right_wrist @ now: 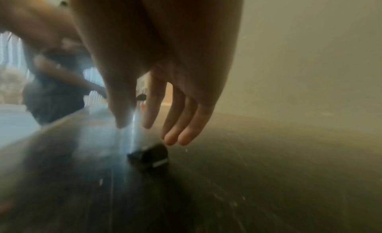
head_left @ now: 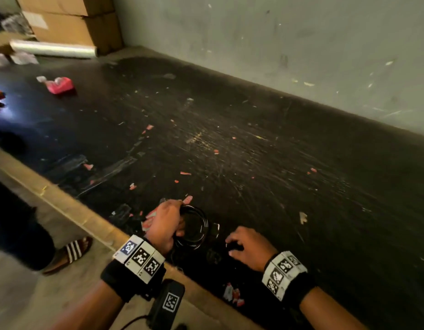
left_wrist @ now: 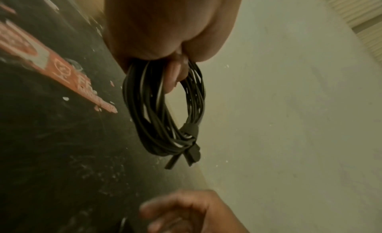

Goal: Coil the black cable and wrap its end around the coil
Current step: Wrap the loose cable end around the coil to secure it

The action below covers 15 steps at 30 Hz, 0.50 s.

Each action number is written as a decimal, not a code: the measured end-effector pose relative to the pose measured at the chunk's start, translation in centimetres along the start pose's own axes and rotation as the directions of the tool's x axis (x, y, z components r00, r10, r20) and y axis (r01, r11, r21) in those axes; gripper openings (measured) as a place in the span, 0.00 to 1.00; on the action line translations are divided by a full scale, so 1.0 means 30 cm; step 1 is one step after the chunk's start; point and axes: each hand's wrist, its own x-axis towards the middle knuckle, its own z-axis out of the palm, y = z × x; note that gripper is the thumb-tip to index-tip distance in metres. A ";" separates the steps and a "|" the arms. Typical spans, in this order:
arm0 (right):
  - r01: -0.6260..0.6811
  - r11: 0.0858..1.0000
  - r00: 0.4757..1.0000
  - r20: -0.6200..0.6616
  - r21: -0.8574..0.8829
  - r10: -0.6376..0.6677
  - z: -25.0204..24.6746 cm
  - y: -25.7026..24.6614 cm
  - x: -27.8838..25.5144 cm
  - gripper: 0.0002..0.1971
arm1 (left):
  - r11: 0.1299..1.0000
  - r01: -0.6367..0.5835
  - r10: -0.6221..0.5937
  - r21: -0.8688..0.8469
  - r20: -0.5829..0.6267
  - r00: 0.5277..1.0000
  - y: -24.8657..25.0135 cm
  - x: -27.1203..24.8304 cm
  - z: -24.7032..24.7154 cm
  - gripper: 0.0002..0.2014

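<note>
A scratched black table (head_left: 253,151) littered with red scraps runs along a pale wall (head_left: 301,44), with cardboard boxes (head_left: 70,22) at about 11 o'clock and a pink packet (head_left: 60,85) at 10 o'clock. At 6 o'clock by the table's near edge, the left hand (head_left: 165,225) grips the black cable (left_wrist: 163,106), a tight coil with its end wrapped round the loops and two plugs sticking out. The right hand (head_left: 250,246) hovers just beside it at about 3 o'clock, fingers loose and holding nothing, above a small black block (right_wrist: 149,157).
</note>
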 end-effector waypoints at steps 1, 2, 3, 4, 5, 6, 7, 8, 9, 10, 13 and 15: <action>-0.013 0.995 1.000 0.022 -0.096 0.015 0.022 0.004 0.002 0.15 | 1.000 -0.012 0.011 0.022 0.024 1.000 -0.006 0.020 -0.018 0.11; -0.029 0.990 0.999 0.014 -0.138 0.031 0.033 0.007 0.003 0.15 | 0.999 -0.022 0.020 0.043 0.050 0.999 -0.007 0.029 -0.027 0.10; -0.051 0.988 0.999 -0.009 -0.146 0.051 0.044 0.004 0.002 0.15 | 0.997 -0.033 0.028 0.067 0.073 0.997 -0.009 0.037 -0.038 0.10; -0.067 0.987 0.997 -0.036 -0.149 0.062 0.046 0.002 0.004 0.14 | 0.995 -0.048 0.040 0.092 0.089 0.995 -0.009 0.041 -0.039 0.10; -0.084 0.985 0.995 -0.058 -0.149 0.076 0.047 -0.006 0.003 0.13 | 0.989 -0.072 0.058 0.132 0.104 0.993 -0.012 0.044 -0.039 0.11; -0.101 0.985 0.993 -0.083 -0.141 0.090 0.045 -0.017 0.004 0.12 | 0.976 -0.103 0.080 0.190 0.125 0.989 -0.011 0.042 -0.035 0.11; -0.118 0.988 0.987 -0.117 -0.099 0.106 0.039 -0.027 0.003 0.10 | 0.957 -0.144 0.105 0.254 0.160 0.981 -0.015 0.040 -0.031 0.11; -0.129 0.991 0.978 -0.168 -0.021 0.124 0.028 -0.036 -0.001 0.09 | 0.934 -0.181 0.116 0.309 0.217 0.969 -0.014 0.033 -0.021 0.11; -0.121 0.990 0.965 -0.224 0.079 0.136 0.011 -0.050 -0.006 0.07 | 0.912 -0.213 0.111 0.350 0.290 0.950 -0.020 0.031 -0.014 0.13; -0.094 0.981 0.948 -0.287 0.169 0.140 -0.007 -0.063 -0.010 0.06 | 0.897 -0.234 0.079 0.376 0.384 0.920 -0.022 0.022 -0.004 0.15; 0.001 0.948 0.908 -0.397 0.318 0.132 -0.069 -0.127 -0.035 0.06 | 0.839 -0.358 0.031 0.410 0.621 0.783 -0.025 -0.002 0.039 0.16; 0.069 0.950 0.899 -0.432 0.305 0.074 -0.094 -0.167 -0.057 0.05 | 0.726 -0.545 0.124 0.420 0.699 0.704 -0.021 -0.002 0.071 0.15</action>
